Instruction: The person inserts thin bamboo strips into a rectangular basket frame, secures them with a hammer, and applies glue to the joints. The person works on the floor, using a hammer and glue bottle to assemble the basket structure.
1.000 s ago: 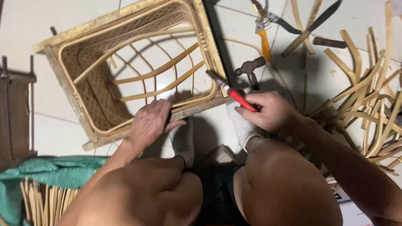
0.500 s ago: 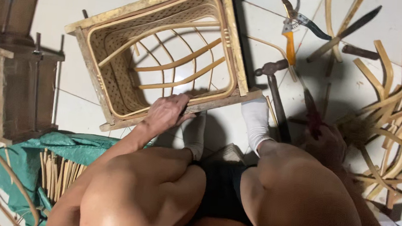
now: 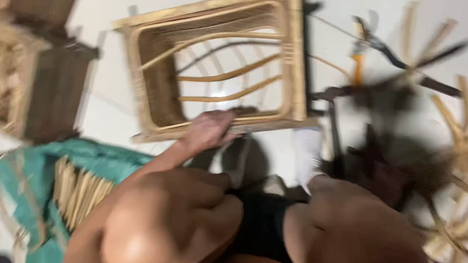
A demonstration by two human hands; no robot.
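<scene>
**Hand on a cane frame, pale tiled floor**

A pale tiled floor (image 3: pixel 111 84) fills the view, strewn with cane work and tools, and the whole picture is smeared by motion. In the middle of the floor lies a box-shaped cane frame (image 3: pixel 222 65), open side up, with woven inner walls and several curved ribs crossing its opening. It sits just ahead of the person's knees.

The left hand (image 3: pixel 209 131) rests on the near rail of the frame, palm down, its fingers (image 3: pixel 228 120) laid over the rail's edge and close together, touching the rail rather than gripped round it as far as the blur allows. The right hand is lost in a dark smear at the right side of the view, near the right knee; whether its fingers are apart or closed, or hold anything, cannot be told.

Just beside the frame's right end stands a foot in a white sock (image 3: pixel 306 153), and a second foot shows dimly next to it. Beyond the frame's far right corner lie a pair of cutters with an orange handle (image 3: pixel 357 69) and a hammer (image 3: pixel 332 100), both blurred. Loose cane strips (image 3: pixel 464 142) are heaped at the right edge. At the left stands a dark wooden box (image 3: pixel 55 97) with another cane frame beside it. Nearer the person, on the left, a green cloth (image 3: pixel 100 160) lies crumpled with a bundle of thin cane sticks (image 3: pixel 79 192) on it.
</scene>
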